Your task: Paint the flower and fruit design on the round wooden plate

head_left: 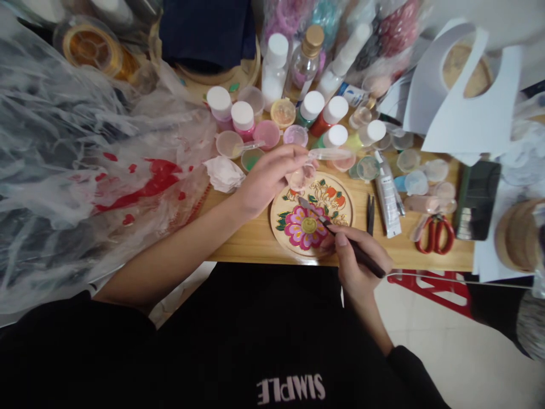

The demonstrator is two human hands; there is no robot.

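My black shirt (238, 346) is nearest; beyond it, the flower disc (309, 227) lies left of my right hand (355, 272), curled around a dark tool (366, 260), and right of my left hand (268, 182), pinching a clear cup (299, 179); white-capped bottles (313, 105) stand farther.

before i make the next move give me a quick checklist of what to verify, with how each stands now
1. Left hand has the clear cup in its grip: ok, held over the far-left part of the disc.
2. Right hand grips the dark-handled tool: ok, metal end over the disc.
3. Metal end clear of the wooden disc: cannot tell, contact isn't clear from this view.
4. Red-handled scissors away from the right hand: ok, lying off to its right.
5. Free room beyond the disc: not ok, small pots and cups crowd there, including an open pink cup.
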